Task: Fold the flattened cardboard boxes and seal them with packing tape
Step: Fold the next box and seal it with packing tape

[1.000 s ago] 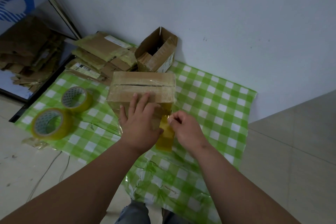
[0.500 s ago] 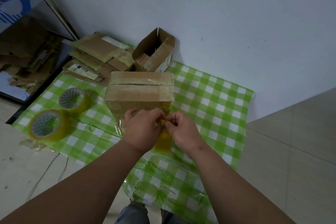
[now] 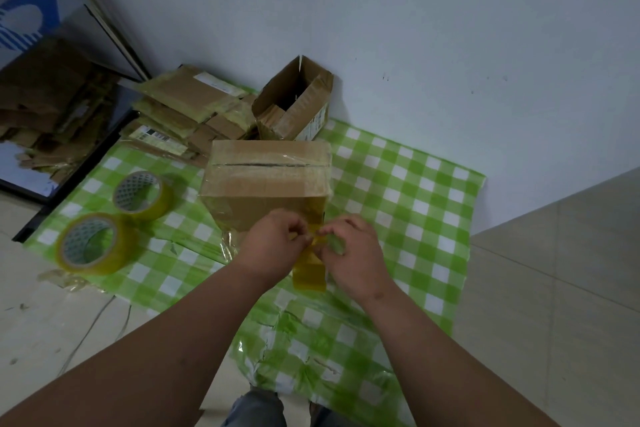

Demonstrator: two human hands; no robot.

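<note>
Since a second before, the left hand (image 3: 277, 239) had come off the box (image 3: 266, 184) top and joined the right hand (image 3: 349, 246); both pinched the tape (image 3: 309, 274) strip between them. Just beyond this grip stood the taped box; two tape rolls (image 3: 114, 222) lay well left.

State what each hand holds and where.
Both the left hand and right hand pinch the tape strip near the box; the roll hangs below.
</note>
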